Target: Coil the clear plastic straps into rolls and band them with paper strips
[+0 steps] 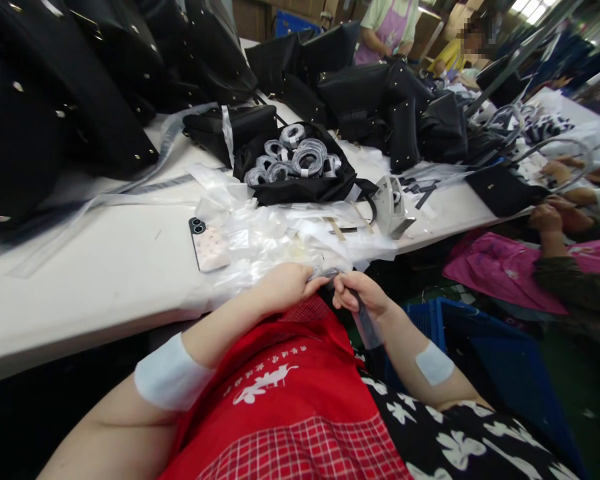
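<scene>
A dark strap in a clear plastic sleeve [367, 323] runs between my two hands, close to the table edge, and its free end hangs below the right one. My left hand [287, 288] pinches it with thumb and fingers. Curled fingers of my right hand [363, 293] grip it a short way to the right. Just beyond lie crumpled clear plastic bags [275, 240]. Behind these, an open black bag [300, 193] holds several plastic-wrapped grey coils [309, 159], some with white bands.
A phone [211, 248] lies on the white table [105, 280]. A white tape dispenser [391, 205] stands right of the plastic. Black handbags [360, 90] fill the back and left. A blue crate [485, 360] is below right. Co-workers' hands [550, 213] work at the right.
</scene>
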`<action>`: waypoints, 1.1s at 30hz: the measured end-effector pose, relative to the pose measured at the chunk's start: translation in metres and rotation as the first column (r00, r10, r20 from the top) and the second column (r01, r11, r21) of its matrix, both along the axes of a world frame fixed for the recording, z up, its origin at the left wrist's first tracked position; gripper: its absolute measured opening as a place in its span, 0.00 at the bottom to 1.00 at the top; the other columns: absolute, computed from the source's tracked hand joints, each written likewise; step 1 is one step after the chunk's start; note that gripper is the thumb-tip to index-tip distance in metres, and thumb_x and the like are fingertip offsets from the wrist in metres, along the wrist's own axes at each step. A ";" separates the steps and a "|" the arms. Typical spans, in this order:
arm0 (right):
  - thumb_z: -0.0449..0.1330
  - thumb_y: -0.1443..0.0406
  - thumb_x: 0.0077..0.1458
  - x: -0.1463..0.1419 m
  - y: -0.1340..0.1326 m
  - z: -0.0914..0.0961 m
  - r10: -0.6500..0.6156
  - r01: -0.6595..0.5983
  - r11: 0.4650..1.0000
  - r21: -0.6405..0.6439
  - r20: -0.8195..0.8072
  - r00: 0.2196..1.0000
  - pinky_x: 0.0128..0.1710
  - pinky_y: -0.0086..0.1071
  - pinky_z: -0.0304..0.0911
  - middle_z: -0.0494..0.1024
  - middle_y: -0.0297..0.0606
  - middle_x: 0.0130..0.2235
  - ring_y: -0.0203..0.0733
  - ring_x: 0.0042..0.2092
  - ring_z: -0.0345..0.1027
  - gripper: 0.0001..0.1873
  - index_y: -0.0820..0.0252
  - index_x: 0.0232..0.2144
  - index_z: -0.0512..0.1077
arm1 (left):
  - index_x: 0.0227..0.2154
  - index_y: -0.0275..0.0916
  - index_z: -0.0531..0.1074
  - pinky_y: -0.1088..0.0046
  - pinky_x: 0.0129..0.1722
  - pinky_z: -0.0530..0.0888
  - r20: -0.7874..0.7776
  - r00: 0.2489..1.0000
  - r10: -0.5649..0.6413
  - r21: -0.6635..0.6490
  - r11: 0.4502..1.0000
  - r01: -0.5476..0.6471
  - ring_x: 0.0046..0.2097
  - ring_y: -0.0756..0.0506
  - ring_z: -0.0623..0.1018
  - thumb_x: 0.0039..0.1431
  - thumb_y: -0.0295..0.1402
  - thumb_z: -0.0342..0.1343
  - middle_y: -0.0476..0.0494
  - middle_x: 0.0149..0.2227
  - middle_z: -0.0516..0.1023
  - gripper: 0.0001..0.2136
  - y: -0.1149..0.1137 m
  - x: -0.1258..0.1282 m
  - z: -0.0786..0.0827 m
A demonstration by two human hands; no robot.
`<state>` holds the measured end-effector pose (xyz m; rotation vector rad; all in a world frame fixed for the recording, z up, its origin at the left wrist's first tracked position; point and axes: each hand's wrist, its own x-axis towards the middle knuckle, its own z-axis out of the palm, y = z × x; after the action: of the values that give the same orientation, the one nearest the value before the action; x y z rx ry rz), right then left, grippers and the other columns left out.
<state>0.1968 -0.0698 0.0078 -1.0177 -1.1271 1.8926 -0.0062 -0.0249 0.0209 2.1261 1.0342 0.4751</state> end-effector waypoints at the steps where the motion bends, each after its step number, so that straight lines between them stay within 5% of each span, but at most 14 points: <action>1: 0.58 0.48 0.55 0.003 0.002 -0.001 0.034 -0.036 0.999 0.021 0.068 0.997 0.27 0.31 0.62 0.64 0.23 0.14 0.31 0.16 0.55 0.20 0.59 0.28 0.67 | 0.18 0.40 0.68 0.71 0.28 0.65 0.020 0.999 -0.035 -0.073 0.997 0.037 0.23 0.46 0.69 0.61 0.49 0.49 0.46 0.18 0.68 0.21 0.001 -0.005 0.005; 4: 0.55 0.46 0.57 0.013 0.010 -0.001 0.132 -0.211 0.963 0.168 0.389 0.911 0.33 0.33 0.64 0.76 0.35 0.27 0.38 0.29 0.69 0.24 0.62 0.34 0.72 | 0.16 0.39 0.66 0.74 0.21 0.62 0.118 0.988 -0.100 -0.438 0.888 0.142 0.17 0.49 0.65 0.62 0.52 0.44 0.48 0.14 0.67 0.26 0.004 -0.020 0.014; 7: 0.51 0.48 0.61 0.020 0.016 0.002 0.057 -0.383 0.860 0.338 0.682 0.729 0.38 0.34 0.63 0.76 0.37 0.31 0.40 0.35 0.69 0.24 0.61 0.33 0.74 | 0.17 0.38 0.69 0.75 0.17 0.61 0.305 0.952 -0.021 -0.733 0.633 0.249 0.14 0.51 0.61 0.60 0.57 0.43 0.51 0.11 0.62 0.29 0.005 -0.030 0.011; 9: 0.49 0.49 0.63 0.016 0.017 0.002 0.013 -0.403 0.839 0.365 0.728 0.686 0.34 0.32 0.61 0.74 0.35 0.27 0.38 0.32 0.67 0.24 0.60 0.30 0.73 | 0.21 0.37 0.72 0.76 0.17 0.61 0.421 0.900 0.113 -0.817 0.479 0.322 0.13 0.52 0.59 0.59 0.57 0.43 0.54 0.10 0.59 0.29 0.007 -0.034 0.006; 12: 0.45 0.48 0.65 -0.006 0.011 -0.003 -0.047 -0.235 0.891 0.388 0.594 0.803 0.25 0.29 0.56 0.65 0.29 0.21 0.34 0.23 0.59 0.25 0.59 0.30 0.68 | 0.23 0.34 0.74 0.77 0.20 0.66 0.500 0.797 0.339 -0.860 0.306 0.409 0.12 0.54 0.57 0.63 0.55 0.38 0.56 0.08 0.54 0.31 0.011 -0.033 0.002; 15: 0.42 0.43 0.63 -0.042 0.003 -0.010 -0.090 -0.072 0.897 0.436 0.340 0.936 0.22 0.29 0.56 0.67 0.31 0.23 0.34 0.22 0.56 0.28 0.58 0.40 0.67 | 0.24 0.33 0.73 0.78 0.23 0.69 0.535 0.662 0.524 -0.840 0.245 0.485 0.13 0.54 0.57 0.66 0.52 0.32 0.56 0.08 0.51 0.33 0.012 -0.025 0.006; 19: 0.44 0.39 0.59 -0.077 -0.002 -0.020 -0.177 0.109 0.903 0.415 0.130 0.976 0.22 0.29 0.59 0.74 0.39 0.35 0.36 0.24 0.62 0.32 0.56 0.50 0.62 | 0.27 0.33 0.73 0.77 0.25 0.70 0.579 0.448 0.681 -0.781 0.306 0.545 0.15 0.54 0.60 0.67 0.51 0.32 0.56 0.11 0.54 0.31 0.004 -0.011 0.006; 22: 0.47 0.43 0.61 -0.073 0.001 -0.018 -0.223 0.169 0.909 0.380 0.102 0.969 0.27 0.31 0.65 0.75 0.40 0.37 0.38 0.28 0.67 0.27 0.56 0.49 0.63 | 0.29 0.34 0.73 0.75 0.29 0.71 0.616 0.414 0.670 -0.765 0.386 0.515 0.20 0.52 0.66 0.65 0.52 0.40 0.53 0.16 0.63 0.27 0.000 -0.011 -0.004; 25: 0.52 0.48 0.61 -0.050 0.005 0.001 -0.111 -0.008 0.893 0.451 0.237 0.965 0.46 0.38 0.66 0.76 0.43 0.46 0.46 0.45 0.71 0.25 0.58 0.51 0.66 | 0.34 0.34 0.74 0.71 0.37 0.72 0.628 0.502 0.595 -0.762 0.600 0.243 0.28 0.50 0.73 0.59 0.51 0.52 0.48 0.26 0.74 0.21 -0.003 -0.021 -0.013; 28: 0.54 0.53 0.62 -0.030 0.005 0.024 0.125 -0.390 0.830 0.399 0.549 0.826 0.51 0.39 0.63 0.77 0.42 0.47 0.49 0.49 0.70 0.21 0.58 0.50 0.71 | 0.43 0.36 0.73 0.69 0.44 0.71 0.567 0.715 0.410 -0.571 0.821 -0.017 0.39 0.45 0.76 0.57 0.47 0.56 0.43 0.37 0.79 0.20 -0.007 -0.032 -0.014; 30: 0.56 0.55 0.60 -0.024 0.005 0.030 0.202 -0.536 0.780 0.323 0.680 0.705 0.46 0.37 0.64 0.79 0.40 0.43 0.47 0.43 0.72 0.16 0.58 0.44 0.74 | 0.48 0.39 0.73 0.67 0.47 0.70 0.469 0.869 0.157 -0.405 0.913 0.054 0.44 0.43 0.76 0.56 0.45 0.57 0.42 0.42 0.79 0.20 -0.011 -0.034 -0.010; 33: 0.58 0.55 0.59 -0.022 0.003 0.024 0.133 -0.499 0.799 0.334 0.712 0.690 0.42 0.34 0.65 0.79 0.39 0.39 0.45 0.40 0.71 0.15 0.60 0.40 0.75 | 0.47 0.40 0.74 0.66 0.50 0.69 0.330 0.943 -0.037 -0.259 0.957 0.129 0.46 0.41 0.77 0.56 0.41 0.57 0.42 0.46 0.80 0.17 -0.017 -0.033 -0.007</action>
<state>0.1753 -0.0666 0.0322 -1.2602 -2.2332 1.3249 -0.0390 -0.0422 0.0138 1.7629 0.7697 0.5777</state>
